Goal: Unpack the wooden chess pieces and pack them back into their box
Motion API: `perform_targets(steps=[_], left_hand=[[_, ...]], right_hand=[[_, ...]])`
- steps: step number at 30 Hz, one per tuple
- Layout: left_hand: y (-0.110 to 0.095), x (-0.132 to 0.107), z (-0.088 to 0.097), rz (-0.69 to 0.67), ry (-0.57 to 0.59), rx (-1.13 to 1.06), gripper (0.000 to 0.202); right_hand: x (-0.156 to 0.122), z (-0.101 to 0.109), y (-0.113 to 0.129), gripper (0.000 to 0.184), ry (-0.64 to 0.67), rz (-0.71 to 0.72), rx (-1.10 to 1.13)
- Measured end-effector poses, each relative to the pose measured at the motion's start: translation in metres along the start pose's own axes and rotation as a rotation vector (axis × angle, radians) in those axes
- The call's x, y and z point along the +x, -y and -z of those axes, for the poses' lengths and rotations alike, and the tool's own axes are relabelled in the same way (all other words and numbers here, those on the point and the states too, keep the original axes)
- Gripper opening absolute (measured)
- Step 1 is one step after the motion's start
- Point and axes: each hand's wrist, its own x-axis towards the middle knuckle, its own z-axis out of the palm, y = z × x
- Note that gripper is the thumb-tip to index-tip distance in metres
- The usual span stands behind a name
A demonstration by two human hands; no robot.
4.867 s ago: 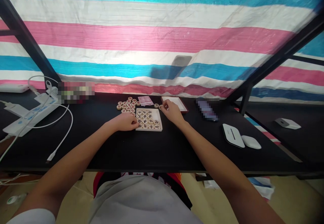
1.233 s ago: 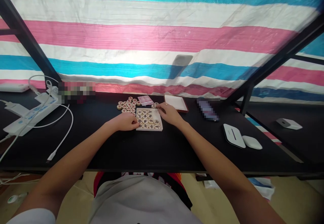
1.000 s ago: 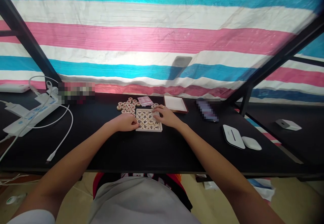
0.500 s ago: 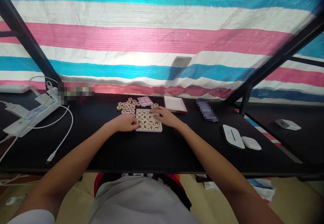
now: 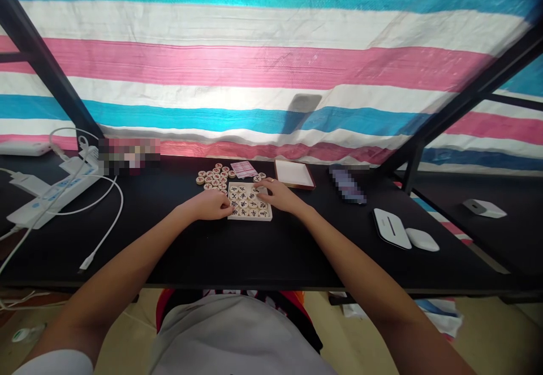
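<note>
A shallow pale box [image 5: 250, 217] on the black table [image 5: 237, 250] holds rows of round wooden chess pieces [image 5: 245, 203] with dark marks. My left hand [image 5: 211, 203] rests curled against the box's left edge. Over the box's far right corner lies my right hand [image 5: 278, 194], fingers bent, with its fingertips on a piece there; whether it grips the piece is unclear. A loose heap of red-marked pieces [image 5: 214, 176] lies just behind the box, on the left. Beside that heap is a small pink checked paper [image 5: 243, 168].
A red-rimmed box lid [image 5: 294, 173] lies behind my right hand. Far left are a white power strip [image 5: 51, 194] and cables [image 5: 104, 216]. To the right lie a blurred dark object [image 5: 347, 184] and two white devices [image 5: 401, 231]. A striped tarp [image 5: 271, 64] hangs behind the table.
My right hand came from near the lid, leftward onto the box's far right corner, and has settled there. My left hand has stayed at the box's left edge.
</note>
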Motion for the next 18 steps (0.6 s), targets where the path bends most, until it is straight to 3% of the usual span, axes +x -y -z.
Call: perform_targets(steps=[12, 18], left_hand=[[0.0018, -0.0004, -0.0012, 0.014, 0.012, 0.003, 0.04], [0.0014, -0.0003, -0.0007, 0.006, 0.003, -0.011, 0.041]], right_hand=[[-0.0001, 0.0003, 0.0022, 0.02, -0.023, -0.081, -0.017], [-0.0006, -0.001, -0.0007, 0.021, -0.101, -0.081, 0.015]])
